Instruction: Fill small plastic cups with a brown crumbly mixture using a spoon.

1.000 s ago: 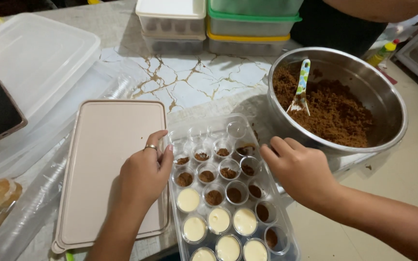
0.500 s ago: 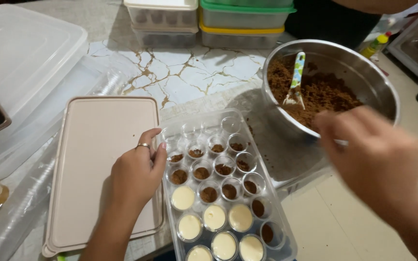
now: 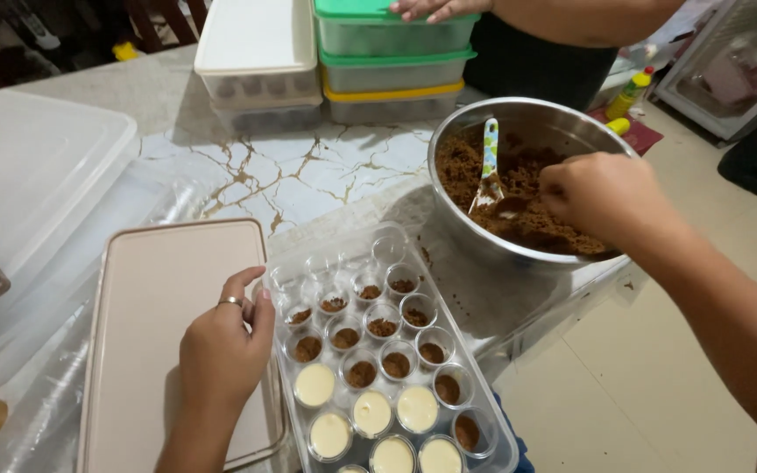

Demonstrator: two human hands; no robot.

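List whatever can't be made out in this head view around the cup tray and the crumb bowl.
- Right hand: its fingertips dip into the metal bowl, so any grip there is hidden.
- Clear tray of cups: its nearest row is cut off by the bottom edge.
- Left hand: covers the tray's left rim.
- Stacked lidded boxes: their contents are blurred behind cloudy walls.

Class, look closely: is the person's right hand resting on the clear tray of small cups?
No. The right hand is over the metal bowl of brown crumbs, while the left hand rests beside the clear tray.
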